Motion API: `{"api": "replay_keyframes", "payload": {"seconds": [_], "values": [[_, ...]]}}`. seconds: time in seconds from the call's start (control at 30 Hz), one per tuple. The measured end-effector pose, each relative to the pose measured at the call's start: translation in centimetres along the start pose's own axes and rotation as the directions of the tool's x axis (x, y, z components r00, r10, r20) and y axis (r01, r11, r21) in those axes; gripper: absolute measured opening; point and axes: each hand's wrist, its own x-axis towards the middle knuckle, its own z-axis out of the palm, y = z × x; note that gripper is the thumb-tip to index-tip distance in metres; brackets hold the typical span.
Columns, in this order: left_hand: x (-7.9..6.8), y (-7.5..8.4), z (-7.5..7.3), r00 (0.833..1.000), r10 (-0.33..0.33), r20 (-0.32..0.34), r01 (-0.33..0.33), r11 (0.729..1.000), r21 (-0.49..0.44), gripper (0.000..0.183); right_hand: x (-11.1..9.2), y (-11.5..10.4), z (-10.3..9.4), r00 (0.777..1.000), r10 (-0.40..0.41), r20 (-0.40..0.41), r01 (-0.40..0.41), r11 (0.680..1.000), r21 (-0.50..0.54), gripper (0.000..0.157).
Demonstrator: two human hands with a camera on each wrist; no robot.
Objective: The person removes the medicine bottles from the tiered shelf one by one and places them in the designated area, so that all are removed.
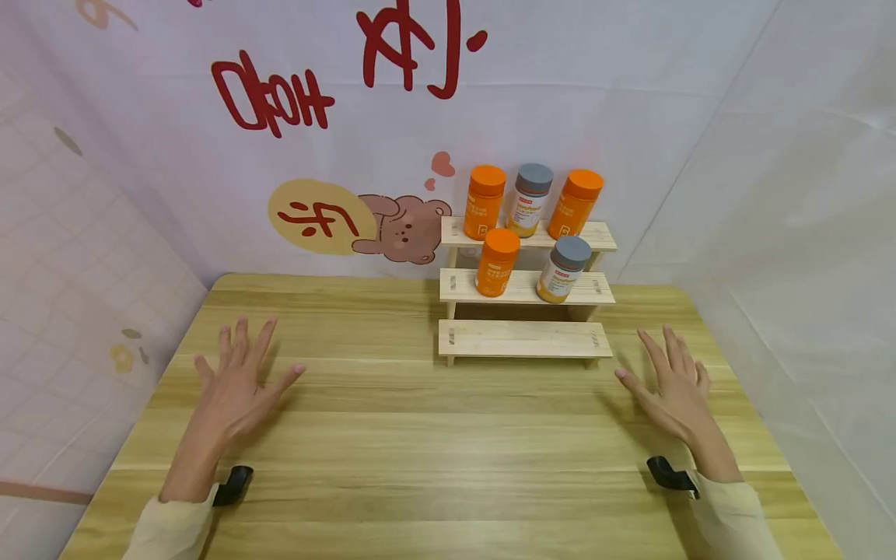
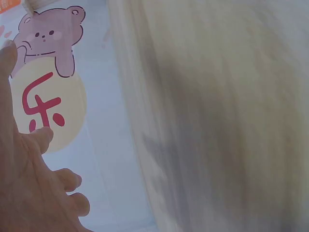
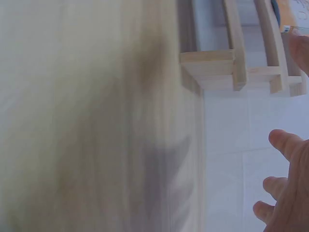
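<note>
My left hand [image 1: 238,393] hovers over the left side of the table with its fingers spread and nothing in it. On the right side, my right hand [image 1: 675,397] is likewise spread and holds nothing, just right of a three-step wooden rack [image 1: 518,339]. The rack's top step carries an orange jar [image 1: 484,204], a grey-lidded jar [image 1: 529,202] and another orange jar [image 1: 575,205]. Its middle step bears an orange jar [image 1: 498,264] on the left and a grey-lidded jar [image 1: 562,272] on the right. In the right wrist view, the rack's end [image 3: 212,63] shows beyond the fingers.
The wooden table [image 1: 420,451] reaches back to a white cloth backdrop [image 1: 560,101] with red characters and a printed bear [image 1: 406,229]. White sheets hang along both sides. A black strap piece [image 1: 234,486] shows by the left wrist and another [image 1: 670,473] by the right.
</note>
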Motion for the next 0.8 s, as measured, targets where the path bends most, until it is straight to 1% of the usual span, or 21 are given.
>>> {"api": "replay_keyframes", "payload": {"seconds": [0.13,0.33,0.57,0.8], "values": [[0.5,0.7,0.0,1.000,0.011,-0.012,-0.012,0.999,-0.035,0.092,0.4,-0.3,-0.1,1.000,-0.005,0.007,0.004,0.996,0.093,0.076],[1.1,1.6,0.1,0.999,0.028,-0.025,-0.030,0.996,-0.085,0.093,1.1,-0.7,0.0,0.999,-0.020,0.029,0.013,0.974,0.225,0.070],[1.8,2.3,0.5,0.998,0.041,-0.041,-0.047,0.988,-0.150,0.092,1.7,-0.8,0.1,0.998,-0.021,0.054,0.004,0.955,0.297,0.068],[2.5,3.4,0.7,0.997,0.052,-0.051,-0.061,0.978,-0.201,0.092,2.7,-0.7,0.4,0.996,-0.025,0.090,-0.011,0.925,0.380,0.069]]}}
